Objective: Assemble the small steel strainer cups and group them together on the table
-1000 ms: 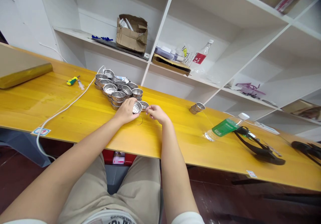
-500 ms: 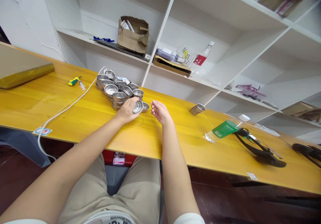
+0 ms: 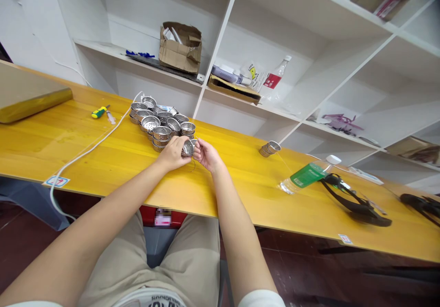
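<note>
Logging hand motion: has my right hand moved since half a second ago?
Yes: your right hand has moved left, away from the green-labelled bottle and closer to the metal cup in your left hand.

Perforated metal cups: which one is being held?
The perforated cup in the left hand, close beside the right hand; the other cups are on the table.

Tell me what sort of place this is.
Probably a workshop or workroom: a long yellow wooden table bears clustered round perforated metal cups and a screwdriver with a green-and-yellow handle.
</note>
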Available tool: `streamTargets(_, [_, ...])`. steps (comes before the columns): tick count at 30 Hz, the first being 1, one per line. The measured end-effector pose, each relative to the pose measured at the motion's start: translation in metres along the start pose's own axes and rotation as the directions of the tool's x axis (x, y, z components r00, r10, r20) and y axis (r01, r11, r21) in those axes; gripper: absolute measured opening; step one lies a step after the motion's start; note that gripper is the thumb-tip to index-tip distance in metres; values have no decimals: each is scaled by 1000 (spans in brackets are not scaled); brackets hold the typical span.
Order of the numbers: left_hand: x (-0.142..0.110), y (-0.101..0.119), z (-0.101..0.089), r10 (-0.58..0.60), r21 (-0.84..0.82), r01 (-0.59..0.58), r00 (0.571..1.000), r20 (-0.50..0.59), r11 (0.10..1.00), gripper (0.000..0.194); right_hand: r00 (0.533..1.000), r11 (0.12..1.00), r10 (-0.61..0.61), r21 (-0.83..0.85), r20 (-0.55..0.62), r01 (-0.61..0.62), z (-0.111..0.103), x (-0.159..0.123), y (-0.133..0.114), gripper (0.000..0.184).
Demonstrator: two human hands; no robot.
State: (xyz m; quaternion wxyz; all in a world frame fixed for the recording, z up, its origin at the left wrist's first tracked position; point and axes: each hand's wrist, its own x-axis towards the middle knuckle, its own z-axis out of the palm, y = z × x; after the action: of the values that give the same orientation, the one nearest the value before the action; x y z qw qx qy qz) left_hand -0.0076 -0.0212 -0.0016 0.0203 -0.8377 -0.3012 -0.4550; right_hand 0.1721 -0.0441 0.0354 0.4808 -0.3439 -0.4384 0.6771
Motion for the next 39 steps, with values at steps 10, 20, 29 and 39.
streamTargets(10, [-1, 1, 0, -8, -18, 8, 1000, 5, 1000, 67, 999, 997, 31, 75, -7, -31, -1, -1, -3, 38])
streamTargets(20, [-3, 2, 4, 42, -53, -38, 996, 80, 998, 75, 985, 983, 172, 64, -22, -170, 5, -2, -5, 44])
streamTargets(29, [-6, -1, 9, 113, -85, -104, 988, 110, 991, 89, 951, 952, 305, -4, -49, -306, 5, -2, -6, 44])
streamTargets(39, [-7, -2, 9, 107, -83, -96, 984, 145, 992, 92, 943, 942, 332, -40, -29, -333, 4, -2, -7, 46])
